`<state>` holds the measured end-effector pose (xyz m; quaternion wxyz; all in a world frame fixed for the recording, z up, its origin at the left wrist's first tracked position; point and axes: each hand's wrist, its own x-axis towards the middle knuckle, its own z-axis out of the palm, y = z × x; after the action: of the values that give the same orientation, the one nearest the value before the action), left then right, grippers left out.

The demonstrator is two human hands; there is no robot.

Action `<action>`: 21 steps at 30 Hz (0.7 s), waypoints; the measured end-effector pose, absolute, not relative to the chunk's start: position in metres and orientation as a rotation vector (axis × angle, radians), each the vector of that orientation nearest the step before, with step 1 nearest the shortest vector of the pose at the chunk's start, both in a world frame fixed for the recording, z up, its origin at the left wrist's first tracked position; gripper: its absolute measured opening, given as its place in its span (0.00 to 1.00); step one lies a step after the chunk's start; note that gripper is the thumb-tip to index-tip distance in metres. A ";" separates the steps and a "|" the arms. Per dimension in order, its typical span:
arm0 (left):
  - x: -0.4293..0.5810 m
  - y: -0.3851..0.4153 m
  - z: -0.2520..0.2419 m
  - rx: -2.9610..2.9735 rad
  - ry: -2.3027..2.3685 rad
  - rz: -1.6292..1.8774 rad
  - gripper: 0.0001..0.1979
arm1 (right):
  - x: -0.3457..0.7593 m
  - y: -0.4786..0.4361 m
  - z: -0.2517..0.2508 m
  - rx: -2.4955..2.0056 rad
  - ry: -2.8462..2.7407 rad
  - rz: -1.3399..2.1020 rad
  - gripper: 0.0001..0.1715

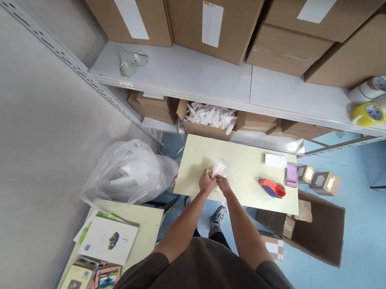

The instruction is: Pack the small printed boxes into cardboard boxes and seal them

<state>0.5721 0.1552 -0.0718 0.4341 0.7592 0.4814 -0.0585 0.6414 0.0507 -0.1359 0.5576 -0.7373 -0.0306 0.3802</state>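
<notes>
Both my hands meet over the near edge of a pale yellow table (pixel 237 191). My left hand (pixel 206 182) and my right hand (pixel 223 184) are each closed on a small white crumpled sheet or bag (pixel 218 168) that sticks up between them. A red and blue tape dispenser (pixel 272 188) lies on the table to the right of my hands. Beyond the table, an open cardboard box (pixel 209 117) on the lower shelf is full of similar white pieces.
A grey metal shelf (pixel 204 79) carries large cardboard boxes (pixel 211 12), a pair of glasses (pixel 131 64) and tape rolls (pixel 368 113). A clear plastic bag (pixel 129 173) sits left of the table. Small boxes (pixel 325 182) and an open carton (pixel 319 230) stand at right. Booklets (pixel 108 241) lie on a near table.
</notes>
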 end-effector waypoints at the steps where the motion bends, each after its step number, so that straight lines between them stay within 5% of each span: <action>1: 0.576 0.151 -0.071 1.912 1.190 -0.157 0.16 | 0.644 0.043 -0.134 -1.770 -0.030 0.864 0.18; 7: 0.604 0.120 -0.067 1.994 1.206 -0.140 0.19 | 0.654 0.001 -0.112 -1.692 0.126 0.763 0.32; 14: 0.622 0.096 -0.071 2.034 1.292 -0.158 0.17 | 0.678 0.030 -0.097 -1.427 0.074 1.012 0.28; 21: 0.608 0.108 -0.094 1.953 1.009 -0.135 0.31 | 0.710 0.040 -0.117 -1.549 -0.045 1.010 0.25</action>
<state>0.6078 0.1075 -0.0936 0.4525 0.7909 0.4084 -0.0545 0.7096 0.0399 -0.1169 0.6018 -0.6689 -0.0194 0.4360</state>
